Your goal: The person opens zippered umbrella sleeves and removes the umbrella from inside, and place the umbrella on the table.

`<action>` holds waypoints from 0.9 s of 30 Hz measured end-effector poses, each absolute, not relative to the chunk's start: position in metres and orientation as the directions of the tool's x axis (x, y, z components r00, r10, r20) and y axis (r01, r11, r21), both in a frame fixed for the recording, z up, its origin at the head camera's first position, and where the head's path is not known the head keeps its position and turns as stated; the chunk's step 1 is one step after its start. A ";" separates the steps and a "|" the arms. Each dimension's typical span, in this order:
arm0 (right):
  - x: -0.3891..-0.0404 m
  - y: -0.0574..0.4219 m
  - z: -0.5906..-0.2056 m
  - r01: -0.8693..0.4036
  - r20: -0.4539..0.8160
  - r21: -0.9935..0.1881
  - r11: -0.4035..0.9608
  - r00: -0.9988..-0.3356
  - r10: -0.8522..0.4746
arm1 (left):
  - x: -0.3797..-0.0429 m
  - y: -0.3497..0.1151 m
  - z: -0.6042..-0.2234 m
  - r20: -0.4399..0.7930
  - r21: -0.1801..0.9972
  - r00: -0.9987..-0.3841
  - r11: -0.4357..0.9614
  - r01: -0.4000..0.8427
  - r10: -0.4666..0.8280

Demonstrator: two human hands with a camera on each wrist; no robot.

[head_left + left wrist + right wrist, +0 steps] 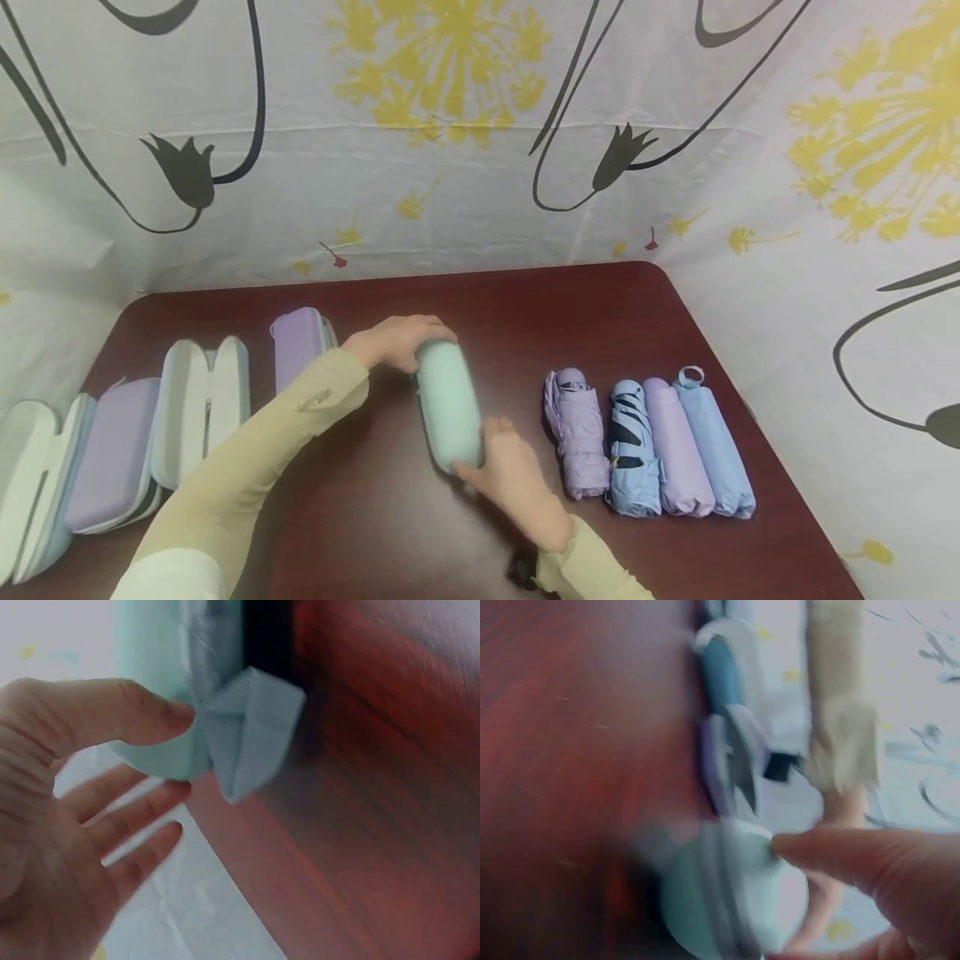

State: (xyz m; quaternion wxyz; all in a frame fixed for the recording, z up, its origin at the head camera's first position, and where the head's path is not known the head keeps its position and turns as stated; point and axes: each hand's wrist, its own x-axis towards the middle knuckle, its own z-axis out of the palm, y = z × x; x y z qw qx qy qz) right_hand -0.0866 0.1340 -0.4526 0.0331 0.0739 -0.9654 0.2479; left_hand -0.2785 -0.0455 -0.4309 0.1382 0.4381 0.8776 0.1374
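Mid-table, a mint green zip case [448, 404] is held between two hands, tilted with its far end to the left. My left hand [397, 340] grips the far end; in the left wrist view the thumb lies on one side of the case [157, 761] and the fingers on the other, beside a grey fabric tab [251, 731]. At the near end, my right hand [517, 479] holds the case, its thumb [817, 851] against the rounded end in the blurred right wrist view. A zip seam runs round the case end there.
Along the left stand open pale blue cases [176, 408] with white insides and purple cases [116, 450], one purple case [296, 342] partly behind my left arm. At right lie folded umbrellas, two purple [581, 442] and two blue [716, 450]. A patterned curtain [480, 208] surrounds the table.
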 end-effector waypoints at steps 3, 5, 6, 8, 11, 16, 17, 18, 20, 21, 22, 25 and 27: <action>-0.095 0.149 -0.451 -0.161 0.070 -0.624 0.764 -0.986 -0.151 | -0.267 -0.049 -0.434 -0.052 0.389 -0.636 0.602 0.697 0.770; -0.103 0.158 -0.453 -0.172 0.093 -0.689 0.704 -0.984 -0.149 | -0.255 -0.051 -0.436 0.019 0.458 -0.703 0.619 0.639 0.711; -0.107 0.162 -0.455 -0.179 0.110 -0.710 0.681 -0.983 -0.144 | -0.248 -0.051 -0.437 0.052 0.515 -0.743 0.620 0.592 0.667; -0.114 0.167 -0.461 -0.182 0.132 -0.736 0.652 -0.983 -0.126 | -0.231 -0.052 -0.439 0.078 0.654 -0.841 0.609 0.449 0.536; -0.122 0.169 -0.468 -0.156 0.109 -0.754 0.638 -0.988 -0.112 | -0.204 -0.047 -0.444 -0.034 0.859 -0.953 0.497 0.126 0.300; -0.130 0.166 -0.474 -0.099 0.032 -0.766 0.635 -0.993 -0.116 | -0.171 -0.036 -0.450 -0.283 0.942 -0.949 0.227 -0.247 0.141; -0.131 0.165 -0.474 -0.091 0.026 -0.767 0.635 -0.994 -0.110 | -0.167 -0.033 -0.450 -0.301 0.942 -0.942 0.202 -0.270 0.145; -0.132 0.165 -0.475 -0.083 0.022 -0.769 0.633 -0.994 -0.104 | -0.163 -0.032 -0.451 -0.307 0.942 -0.940 0.188 -0.278 0.149; -0.134 0.163 -0.475 -0.071 0.016 -0.779 0.623 -0.995 -0.094 | -0.157 -0.029 -0.453 -0.310 0.943 -0.939 0.176 -0.283 0.149; -0.135 0.162 -0.475 -0.060 0.010 -0.788 0.613 -0.996 -0.085 | -0.155 -0.028 -0.453 -0.309 0.943 -0.940 0.175 -0.283 0.143; -0.135 0.161 -0.476 -0.049 0.002 -0.802 0.595 -0.997 -0.078 | -0.153 -0.027 -0.454 -0.305 0.944 -0.943 0.178 -0.279 0.136; -0.134 0.157 -0.476 -0.036 -0.004 -0.841 0.541 -0.997 -0.074 | -0.150 -0.027 -0.458 -0.282 0.942 -0.954 0.217 -0.255 0.105; -0.133 0.152 -0.475 -0.049 0.009 -0.860 0.508 -0.997 -0.082 | -0.148 -0.027 -0.460 -0.276 0.934 -0.958 0.259 -0.246 0.084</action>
